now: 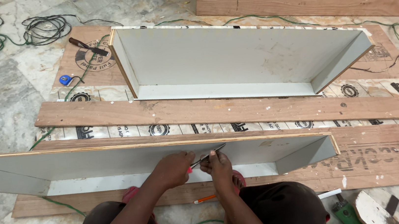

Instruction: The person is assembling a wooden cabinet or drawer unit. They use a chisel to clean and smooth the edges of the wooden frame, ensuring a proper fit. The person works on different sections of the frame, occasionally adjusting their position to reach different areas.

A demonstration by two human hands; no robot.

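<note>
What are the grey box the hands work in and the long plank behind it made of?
Near box: apparently plywood with smooth grey laminate faces; the top edge shows raw layered wood. Plank: bare, unfinished wood with visible grain and knots. Tool shared by the left hand and right hand: dark shaft, likely metal.

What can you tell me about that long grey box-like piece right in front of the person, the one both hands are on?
The near grey frame is a long, shallow, open-fronted box of board, pale grey on its inner faces with raw plywood showing along its edges. It lies lengthwise on plywood sheets on the floor, its left end running out of view, its right end closed by a slanted short panel. The left hand and right hand meet at its back panel, holding a slim red-handled tool against it.
</note>
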